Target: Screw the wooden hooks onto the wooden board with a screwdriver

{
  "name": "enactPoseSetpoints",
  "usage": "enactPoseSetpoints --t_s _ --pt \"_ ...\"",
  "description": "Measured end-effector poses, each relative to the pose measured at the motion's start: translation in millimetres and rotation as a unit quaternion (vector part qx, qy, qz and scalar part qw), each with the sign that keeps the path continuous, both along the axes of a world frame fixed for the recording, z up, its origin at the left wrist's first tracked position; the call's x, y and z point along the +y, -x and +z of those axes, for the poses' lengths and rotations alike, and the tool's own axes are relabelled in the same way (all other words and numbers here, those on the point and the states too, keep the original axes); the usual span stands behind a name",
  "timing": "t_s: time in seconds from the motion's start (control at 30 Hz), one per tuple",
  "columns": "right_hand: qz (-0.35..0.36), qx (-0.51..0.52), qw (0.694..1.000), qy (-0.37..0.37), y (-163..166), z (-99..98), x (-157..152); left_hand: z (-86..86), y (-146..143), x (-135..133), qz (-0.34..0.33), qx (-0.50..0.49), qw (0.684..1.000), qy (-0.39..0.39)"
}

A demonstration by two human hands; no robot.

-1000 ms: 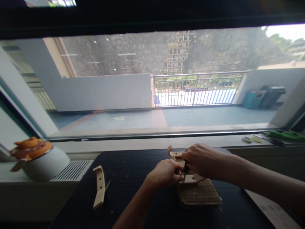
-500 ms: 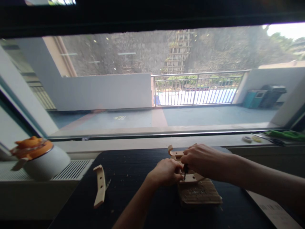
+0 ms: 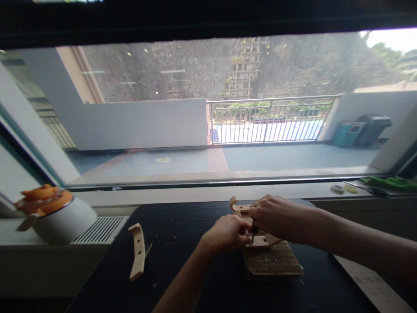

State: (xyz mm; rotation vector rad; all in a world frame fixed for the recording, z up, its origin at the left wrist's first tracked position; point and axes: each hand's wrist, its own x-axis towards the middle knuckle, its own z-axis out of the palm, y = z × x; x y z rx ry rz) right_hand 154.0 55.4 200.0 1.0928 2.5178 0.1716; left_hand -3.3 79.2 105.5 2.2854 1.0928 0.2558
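Note:
My left hand (image 3: 224, 234) is closed on the near end of a pale curved wooden piece (image 3: 239, 207) that lies on a brown cardboard pad (image 3: 272, 263). My right hand (image 3: 276, 217) is closed round a small dark tool (image 3: 253, 231), its tip pressed down on the wooden piece between my two hands. A second curved wooden piece (image 3: 137, 251) with small holes lies loose to the left on the black tabletop (image 3: 169, 243).
A white pot with an orange lid (image 3: 54, 211) sits on a vent grille (image 3: 97, 229) at the left. Green items (image 3: 389, 182) and tape rolls (image 3: 342, 188) lie on the windowsill at right. A printed paper sheet (image 3: 374, 289) lies at the lower right.
Both hands stay on the wooden piece and tool; the view has shifted very slightly and the right hand has edged a little nearer the left.

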Motion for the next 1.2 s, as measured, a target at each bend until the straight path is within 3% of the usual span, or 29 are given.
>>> enactPoseSetpoints --t_s 0.13,0.4,0.7,0.87,1.03,1.2 --pt "-0.031 0.051 0.998 0.006 1 4.2 -3 -2.1 1 0 -0.005 -0.016 1.000 -0.003" --pt "-0.014 0.074 0.997 0.030 -1 -3.9 2 -1.4 1 1 -0.004 -0.015 1.000 -0.005" --pt "0.006 0.026 1.000 0.000 -1 -10.7 6 -0.9 0 1 -0.004 0.002 1.000 -0.005" --pt "0.013 -0.030 0.999 -0.016 1 -4.0 0 0.5 0 1 -0.006 0.006 1.000 -0.002" --pt "-0.030 0.072 0.997 0.030 3 10.5 -7 0.5 0 1 -0.007 0.000 1.000 -0.003" --pt "-0.050 0.068 0.995 0.055 9 13.4 -6 0.7 0 0 -0.007 -0.004 1.000 -0.008"
